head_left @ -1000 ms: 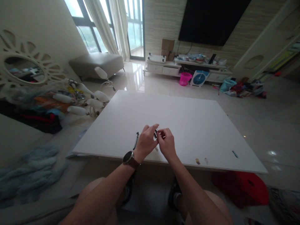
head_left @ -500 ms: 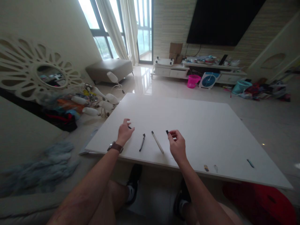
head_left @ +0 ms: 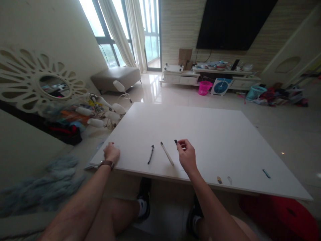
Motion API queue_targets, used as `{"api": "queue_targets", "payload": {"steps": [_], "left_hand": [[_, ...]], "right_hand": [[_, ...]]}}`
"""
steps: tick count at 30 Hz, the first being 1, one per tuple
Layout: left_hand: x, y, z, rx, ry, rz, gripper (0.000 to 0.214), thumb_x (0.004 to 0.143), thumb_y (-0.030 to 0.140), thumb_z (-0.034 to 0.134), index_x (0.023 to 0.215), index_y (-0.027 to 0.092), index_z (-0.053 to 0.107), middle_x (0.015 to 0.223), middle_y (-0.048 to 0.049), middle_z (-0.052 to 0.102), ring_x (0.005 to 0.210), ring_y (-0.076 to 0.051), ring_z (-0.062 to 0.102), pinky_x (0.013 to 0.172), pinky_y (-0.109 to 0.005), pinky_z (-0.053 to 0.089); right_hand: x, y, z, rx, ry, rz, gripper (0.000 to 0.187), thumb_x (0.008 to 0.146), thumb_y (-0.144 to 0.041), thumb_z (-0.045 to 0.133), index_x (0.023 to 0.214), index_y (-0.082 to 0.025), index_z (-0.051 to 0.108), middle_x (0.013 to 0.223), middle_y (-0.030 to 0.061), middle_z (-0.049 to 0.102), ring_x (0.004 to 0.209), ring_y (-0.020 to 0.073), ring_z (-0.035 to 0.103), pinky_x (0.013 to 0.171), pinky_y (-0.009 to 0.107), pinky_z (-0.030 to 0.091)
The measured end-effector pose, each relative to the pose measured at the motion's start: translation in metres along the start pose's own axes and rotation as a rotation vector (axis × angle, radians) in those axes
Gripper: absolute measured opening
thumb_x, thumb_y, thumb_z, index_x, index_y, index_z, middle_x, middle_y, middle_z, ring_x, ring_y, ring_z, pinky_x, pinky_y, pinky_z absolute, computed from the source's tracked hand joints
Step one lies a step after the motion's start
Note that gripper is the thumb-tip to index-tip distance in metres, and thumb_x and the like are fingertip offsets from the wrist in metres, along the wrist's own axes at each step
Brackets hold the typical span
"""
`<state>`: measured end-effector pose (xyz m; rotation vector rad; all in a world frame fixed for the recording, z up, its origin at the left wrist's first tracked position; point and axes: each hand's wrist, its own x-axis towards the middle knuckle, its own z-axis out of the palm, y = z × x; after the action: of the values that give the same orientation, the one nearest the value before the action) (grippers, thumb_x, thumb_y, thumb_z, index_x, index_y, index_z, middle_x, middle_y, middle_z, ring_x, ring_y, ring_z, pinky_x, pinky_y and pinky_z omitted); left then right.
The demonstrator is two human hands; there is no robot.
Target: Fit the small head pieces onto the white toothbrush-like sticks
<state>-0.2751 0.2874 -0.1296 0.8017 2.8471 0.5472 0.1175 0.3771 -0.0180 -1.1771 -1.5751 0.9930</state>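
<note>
My right hand (head_left: 187, 154) is above the white tabletop (head_left: 200, 127), thumb and fingers pinching a small flat black piece (head_left: 176, 142) that sticks out to the left. At the table's left end, my left hand (head_left: 112, 153) rests low with its fingers curled; what is inside them, if anything, is hidden. Between the hands lie a thin dark rod with a small knobbed head (head_left: 151, 154) and, nearer my right hand, a pale pen-like stick (head_left: 167, 154) with a dark tip.
Near the front edge, right of my right arm, lie a small yellow-and-dark piece (head_left: 219, 180) and a clear piece (head_left: 229, 180). A short teal-and-dark strip (head_left: 266, 173) is farther right. A lamp with white shades (head_left: 111, 115) stands beyond the left edge; a red stool (head_left: 281, 217) sits below right.
My left hand has moved left and toward me, and its fingers have curled in; the dark thing seen at them no longer shows. My right hand keeps its pinch on the black piece.
</note>
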Motion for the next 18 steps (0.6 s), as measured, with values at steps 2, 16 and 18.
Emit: {"api": "queue_targets", "payload": {"steps": [2,16,18], "left_hand": [[-0.005,0.014,-0.002,0.039,0.017,0.004,0.061,0.071,0.026,0.065,0.128,0.017,0.046,0.128,-0.0220,0.053,0.123,-0.041,0.048,0.093,-0.051,0.046],[-0.157,0.185,0.055,-0.138,-0.629,0.398,0.041,0.086,0.051,0.057,0.081,0.012,0.069,0.059,-0.0106,0.068,0.063,-0.022,0.068,0.070,-0.030,0.049],[-0.164,0.188,0.064,-0.143,-0.651,0.387,0.044,0.086,0.052,0.056,0.076,0.012,0.070,0.055,-0.0114,0.067,0.062,-0.024,0.068,0.070,-0.031,0.049]], "right_hand": [[0.000,-0.001,-0.001,-0.003,0.008,-0.003,0.020,0.089,-0.038,0.056,0.084,-0.019,0.062,0.078,0.0038,0.063,0.070,0.0175,0.057,0.062,0.028,0.045],[0.006,0.020,0.001,0.539,0.060,0.329,0.032,0.066,-0.042,0.074,0.081,-0.017,0.062,0.078,0.0000,0.063,0.060,0.0122,0.060,0.061,0.027,0.048],[0.005,0.021,-0.002,0.617,0.070,0.368,0.032,0.063,-0.040,0.076,0.081,-0.017,0.062,0.079,-0.0002,0.063,0.060,0.0115,0.060,0.062,0.026,0.048]]}}
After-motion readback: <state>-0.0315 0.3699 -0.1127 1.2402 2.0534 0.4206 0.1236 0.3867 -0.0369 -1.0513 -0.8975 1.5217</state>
